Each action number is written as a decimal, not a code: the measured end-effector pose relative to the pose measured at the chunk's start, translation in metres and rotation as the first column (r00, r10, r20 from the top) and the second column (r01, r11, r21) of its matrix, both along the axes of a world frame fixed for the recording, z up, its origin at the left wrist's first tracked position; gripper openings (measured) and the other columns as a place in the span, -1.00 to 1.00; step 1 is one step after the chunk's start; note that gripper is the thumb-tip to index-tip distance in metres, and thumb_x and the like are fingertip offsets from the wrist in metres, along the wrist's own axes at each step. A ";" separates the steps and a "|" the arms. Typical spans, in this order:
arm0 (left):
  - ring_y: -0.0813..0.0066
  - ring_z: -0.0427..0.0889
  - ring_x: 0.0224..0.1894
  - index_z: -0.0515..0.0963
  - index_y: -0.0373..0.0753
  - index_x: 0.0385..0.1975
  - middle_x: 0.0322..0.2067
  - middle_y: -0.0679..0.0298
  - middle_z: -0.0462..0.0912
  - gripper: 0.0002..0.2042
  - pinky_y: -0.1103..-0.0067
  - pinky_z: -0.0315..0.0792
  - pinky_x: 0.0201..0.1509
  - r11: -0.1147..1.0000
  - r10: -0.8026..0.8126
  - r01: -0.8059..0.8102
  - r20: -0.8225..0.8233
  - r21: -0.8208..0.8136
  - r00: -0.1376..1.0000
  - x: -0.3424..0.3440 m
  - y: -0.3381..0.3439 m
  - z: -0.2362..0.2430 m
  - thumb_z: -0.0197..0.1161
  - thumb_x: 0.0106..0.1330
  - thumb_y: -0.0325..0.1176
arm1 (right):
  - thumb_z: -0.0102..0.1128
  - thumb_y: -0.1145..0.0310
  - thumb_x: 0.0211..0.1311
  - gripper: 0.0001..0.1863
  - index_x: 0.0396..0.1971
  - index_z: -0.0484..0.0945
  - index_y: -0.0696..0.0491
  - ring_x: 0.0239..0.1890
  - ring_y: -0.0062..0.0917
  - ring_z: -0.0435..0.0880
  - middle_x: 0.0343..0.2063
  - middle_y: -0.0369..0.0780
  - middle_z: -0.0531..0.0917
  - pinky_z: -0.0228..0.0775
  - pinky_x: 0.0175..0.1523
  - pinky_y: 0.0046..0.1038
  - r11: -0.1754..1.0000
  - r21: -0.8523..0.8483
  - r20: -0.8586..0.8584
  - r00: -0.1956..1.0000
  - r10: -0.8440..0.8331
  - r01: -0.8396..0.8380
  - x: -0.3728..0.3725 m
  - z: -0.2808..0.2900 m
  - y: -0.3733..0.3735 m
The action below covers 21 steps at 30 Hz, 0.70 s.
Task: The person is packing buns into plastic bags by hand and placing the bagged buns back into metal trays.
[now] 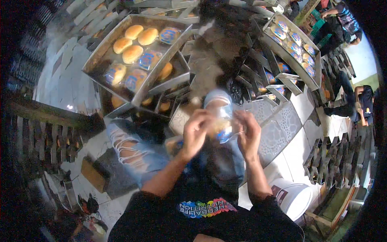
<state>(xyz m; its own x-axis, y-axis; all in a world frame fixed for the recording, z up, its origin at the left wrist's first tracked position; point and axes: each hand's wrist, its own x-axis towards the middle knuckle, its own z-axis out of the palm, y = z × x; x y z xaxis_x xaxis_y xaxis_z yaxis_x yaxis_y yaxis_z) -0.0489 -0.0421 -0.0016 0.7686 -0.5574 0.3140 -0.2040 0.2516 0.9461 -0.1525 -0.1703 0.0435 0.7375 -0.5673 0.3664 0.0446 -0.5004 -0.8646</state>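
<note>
Between my two hands, over my lap, is a bun in a clear plastic wrapper [221, 126] with blue print, blurred by motion. My left hand [196, 131] pinches the wrapper's left side, its fingers bent together. On the opposite side, the bent fingers of my right hand [248, 130] grip the wrapper's edge. Ahead to the left, a metal tray [139, 90] rests on other trays and holds several bare golden buns [132, 54] alongside several wrapped buns [150, 59]. A further wrapped bun [174, 144], partly hidden by my left arm, lies low near my left leg.
At the far right, a tray of wrapped buns [317, 80] tops a stack of trays. A white bucket [296, 197] stands by my right elbow. More trays [332, 161] are piled right. Two other people, one in a patterned shirt [347, 24], are at the far right.
</note>
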 end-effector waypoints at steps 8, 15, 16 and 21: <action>0.59 0.44 -0.36 0.48 -0.37 -0.44 -0.41 0.27 0.46 -0.94 0.72 0.32 -0.27 1.000 0.013 -0.014 -0.058 -0.021 0.998 0.021 0.005 0.018 0.16 0.08 -0.61 | 0.21 0.54 -0.04 -0.93 -0.50 0.56 0.19 -0.47 -0.59 0.48 -0.55 -0.22 0.56 0.30 -0.34 -0.60 0.977 0.085 0.105 0.973 -0.206 0.197 -0.005 0.015 -0.005; 0.60 0.46 -0.38 0.53 -0.35 -0.48 -0.44 0.29 0.51 -0.96 0.70 0.33 -0.31 0.997 -0.002 -0.023 0.302 0.080 0.953 0.024 0.009 0.046 0.20 0.06 -0.57 | 0.17 0.45 0.02 -0.90 -0.53 0.54 0.18 -0.46 -0.59 0.48 -0.55 -0.24 0.56 0.28 -0.32 -0.60 0.996 -0.045 0.031 0.996 -0.079 0.081 -0.004 0.038 -0.001; 0.60 0.47 -0.42 0.55 -0.35 -0.50 -0.48 0.30 0.56 -0.96 0.69 0.34 -0.32 0.974 0.107 -0.151 0.244 0.172 0.964 0.025 0.000 0.051 0.21 0.05 -0.53 | 0.13 0.48 0.04 -0.92 -0.50 0.55 0.17 -0.45 -0.61 0.48 -0.54 -0.25 0.57 0.28 -0.31 -0.59 0.992 -0.041 0.014 0.993 -0.121 0.121 0.005 0.037 -0.009; 0.64 0.48 -0.44 0.56 -0.34 -0.50 -0.53 0.31 0.58 -0.91 0.68 0.34 -0.31 0.980 0.092 -0.044 -0.247 0.194 0.965 0.020 0.003 0.042 0.22 0.07 -0.44 | 0.10 0.12 0.08 -0.60 -0.53 0.52 0.24 -0.52 -0.71 0.36 -0.64 -0.35 0.49 0.19 -0.39 -0.63 0.927 0.267 -0.047 0.965 -0.260 0.262 -0.006 0.016 -0.027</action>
